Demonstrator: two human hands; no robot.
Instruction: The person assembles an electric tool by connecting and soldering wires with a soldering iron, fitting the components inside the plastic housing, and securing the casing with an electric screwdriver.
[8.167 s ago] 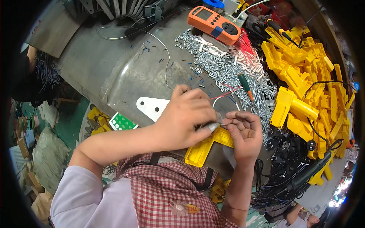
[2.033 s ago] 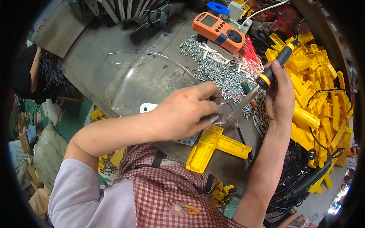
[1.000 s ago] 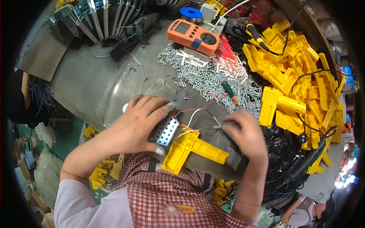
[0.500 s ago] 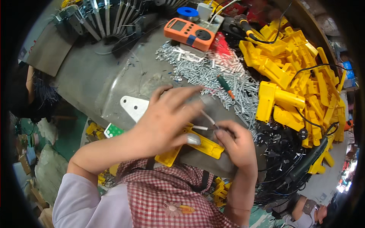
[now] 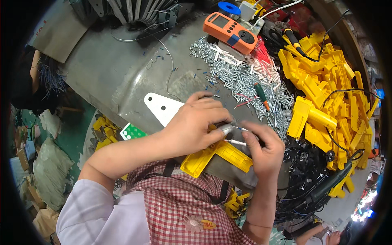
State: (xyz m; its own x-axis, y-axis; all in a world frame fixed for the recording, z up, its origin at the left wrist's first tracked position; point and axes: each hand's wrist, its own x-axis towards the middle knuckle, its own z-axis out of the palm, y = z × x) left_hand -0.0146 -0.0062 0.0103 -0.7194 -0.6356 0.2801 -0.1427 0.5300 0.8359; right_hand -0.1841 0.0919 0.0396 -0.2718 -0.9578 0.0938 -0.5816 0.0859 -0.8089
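My left hand [image 5: 200, 124] is closed in a pinch, a grey cover on its thumb. Its fingertips meet a thin wire with a white sleeve [image 5: 241, 129], whose other side is pinched by my right hand [image 5: 267, 145]. Just below the fingers runs a white tube or wire [image 5: 237, 142]; where it ends is hidden. Under both hands lies a yellow plastic housing half [image 5: 234, 156], L-shaped with its hollow side up. A white metal plate with holes [image 5: 163, 108] pokes out beyond my left wrist.
Past my hands spreads a heap of screws [image 5: 245, 77] with a green screwdriver [image 5: 261, 96] on it. An orange meter [image 5: 230, 32] stands behind. Yellow housings [image 5: 322, 90] pile up at right, above black small parts [image 5: 304, 163]. A green dotted piece [image 5: 134, 131] lies left.
My left hand has come down and closed its outstretched fingers at the wire beside my right hand. The whole view has shifted, so the table things appear further right and lower.
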